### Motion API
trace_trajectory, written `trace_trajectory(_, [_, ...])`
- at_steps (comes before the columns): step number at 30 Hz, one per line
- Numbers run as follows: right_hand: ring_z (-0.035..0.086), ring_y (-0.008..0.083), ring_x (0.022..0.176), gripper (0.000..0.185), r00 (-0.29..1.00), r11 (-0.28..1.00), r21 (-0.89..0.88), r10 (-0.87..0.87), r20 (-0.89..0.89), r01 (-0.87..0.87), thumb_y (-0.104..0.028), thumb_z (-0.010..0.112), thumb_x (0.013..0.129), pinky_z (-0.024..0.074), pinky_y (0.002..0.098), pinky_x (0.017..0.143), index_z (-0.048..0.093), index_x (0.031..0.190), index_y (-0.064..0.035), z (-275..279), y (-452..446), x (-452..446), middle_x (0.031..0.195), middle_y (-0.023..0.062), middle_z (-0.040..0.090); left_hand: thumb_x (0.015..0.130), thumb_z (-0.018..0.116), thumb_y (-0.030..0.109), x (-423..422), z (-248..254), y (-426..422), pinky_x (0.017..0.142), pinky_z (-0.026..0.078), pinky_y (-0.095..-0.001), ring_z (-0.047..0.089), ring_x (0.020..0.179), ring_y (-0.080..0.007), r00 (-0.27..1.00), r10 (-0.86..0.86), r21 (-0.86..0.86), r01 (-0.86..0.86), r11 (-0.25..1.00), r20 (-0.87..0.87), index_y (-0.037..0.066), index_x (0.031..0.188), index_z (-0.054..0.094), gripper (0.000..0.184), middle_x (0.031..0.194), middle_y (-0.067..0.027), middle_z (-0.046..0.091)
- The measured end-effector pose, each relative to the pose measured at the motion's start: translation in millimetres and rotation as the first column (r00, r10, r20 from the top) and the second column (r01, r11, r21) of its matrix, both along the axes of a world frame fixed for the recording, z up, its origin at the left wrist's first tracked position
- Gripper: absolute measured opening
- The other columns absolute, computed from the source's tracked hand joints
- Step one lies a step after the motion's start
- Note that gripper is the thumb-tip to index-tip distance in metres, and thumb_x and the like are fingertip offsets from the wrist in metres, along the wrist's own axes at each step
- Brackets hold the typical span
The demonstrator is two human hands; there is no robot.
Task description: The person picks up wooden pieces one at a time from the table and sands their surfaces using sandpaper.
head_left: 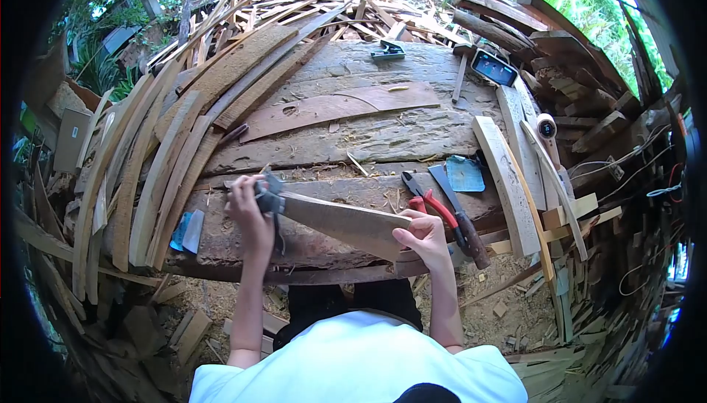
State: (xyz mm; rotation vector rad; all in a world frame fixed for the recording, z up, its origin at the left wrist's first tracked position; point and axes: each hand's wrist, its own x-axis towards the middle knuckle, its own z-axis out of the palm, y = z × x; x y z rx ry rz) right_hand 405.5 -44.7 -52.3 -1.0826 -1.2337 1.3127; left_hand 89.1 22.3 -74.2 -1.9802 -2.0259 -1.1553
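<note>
We're prob. midway, rest unclear: L hand [250,208] grips blocky dark-grey tool [270,197], R hand [427,239] flat brown wooden board [342,221] at 4 o'clock.

No readable lettering or numbers, phone screen [494,69] too small to read, mark on brown panel [71,145] blurred

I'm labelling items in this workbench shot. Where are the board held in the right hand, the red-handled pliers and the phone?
Held board [342,220]: head view, middle of its broad face.
Red-handled pliers [442,211]: head view, on a red handle.
Phone [494,69]: head view, on its screen.
</note>
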Motion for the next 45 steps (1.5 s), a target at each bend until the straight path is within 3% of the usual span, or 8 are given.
trace_trajectory(6, [0.060,0.0128,0.075,0.020,0.937,0.956,0.153,-0.200,-0.286,0.250,-0.010,0.072,0.077,0.0463,0.0242,0.068,0.065,0.067,0.0050,-18,-1,10,0.087,0.0110,0.067,0.081,0.068,0.004,-66,-18,11,0.091,0.041,-0.0511,0.054,0.115,-0.0339,0.970,0.245,-0.029,-0.245,0.969,-0.008,0.012,0.117,0.058,0.038,0.118,-0.0097,0.054])
trace_trajectory(15, [0.059,0.0169,0.070,0.038,0.600,0.594,0.141,-0.714,-0.362,0.792,-0.029,0.062,0.076,0.0449,0.0274,0.071,0.065,0.077,0.0091,-16,-15,15,0.075,0.0097,0.063,0.095,0.062,0.027,-40,0,-4,0.098,0.039,-0.0461,0.052,0.110,-0.0329,0.982,-0.068,0.000,0.069,0.998,0.174,0.005,0.112,0.062,0.027,0.115,-0.0161,0.055])
trace_trajectory(22, [0.057,0.0166,0.073,0.040,0.640,0.509,0.390,-0.644,-0.419,0.767,-0.042,0.052,0.087,0.0449,0.0304,0.067,0.056,0.080,-0.0035,-7,-23,38,0.077,0.0064,0.055,0.075,0.073,0.064,-1,26,-23,0.112,0.024,-0.0562,0.035,0.136,-0.0355,0.955,-0.283,-0.200,0.262,0.944,-0.085,0.014,0.131,0.055,0.076,0.142,-0.0145,0.044])
trace_trajectory(25, [0.056,0.0216,0.081,0.016,0.859,0.617,0.599,-0.329,-0.394,0.511,-0.023,0.049,0.095,0.0506,0.0405,0.078,0.058,0.107,-0.0164,-35,-24,74,0.084,0.0092,0.054,0.065,0.072,0.075,7,33,-23,0.117,0.001,-0.0657,0.016,0.150,-0.0351,0.934,-0.355,-0.048,0.354,0.934,-0.021,0.022,0.144,0.041,0.100,0.156,-0.0131,0.031])
trace_trajectory(32, [0.055,0.0258,0.071,0.025,0.770,0.652,0.522,-0.153,-0.620,0.550,-0.027,0.054,0.088,0.0496,0.0389,0.070,0.065,0.090,-0.0047,0,-11,10,0.079,0.0166,0.057,0.070,0.067,0.075,12,49,-29,0.116,-0.005,-0.0687,0.024,0.149,-0.0254,0.875,-0.400,0.011,0.419,0.908,-0.273,0.028,0.136,0.052,0.083,0.154,-0.0058,0.039])
trace_trajectory(37, [0.055,0.0231,0.067,0.040,0.800,0.776,0.445,-0.124,-0.587,0.447,-0.030,0.056,0.084,0.0432,0.0348,0.062,0.062,0.076,0.0090,13,1,-19,0.076,0.0156,0.059,0.082,0.070,0.055,-14,53,-35,0.108,0.037,-0.0519,0.064,0.094,-0.0213,0.872,-0.404,0.160,0.457,0.875,-0.277,0.013,0.112,0.062,0.052,0.100,-0.0027,0.066])
trace_trajectory(40, [0.060,0.0225,0.071,0.043,0.836,0.876,0.085,-0.419,-0.354,0.475,-0.034,0.052,0.093,0.0477,0.0353,0.068,0.063,0.085,0.0072,23,3,-30,0.082,0.0157,0.063,0.086,0.065,0.055,-36,41,-44,0.095,0.043,-0.0476,0.063,0.094,-0.0228,0.908,-0.320,0.150,0.368,0.918,-0.272,0.012,0.109,0.061,0.049,0.102,-0.0042,0.066])
trace_trajectory(45, [0.067,0.0295,0.103,0.047,0.916,0.988,0.153,0.081,-0.393,-0.022,-0.045,0.036,0.106,0.0461,0.0411,0.098,0.056,0.120,-0.0040,10,18,-36,0.125,0.0157,0.059,0.088,0.065,0.055,-90,32,-56,0.094,0.041,-0.0447,0.063,0.096,-0.0243,0.941,0.070,0.267,0.023,0.963,-0.331,0.012,0.110,0.061,0.048,0.103,-0.0047,0.066])
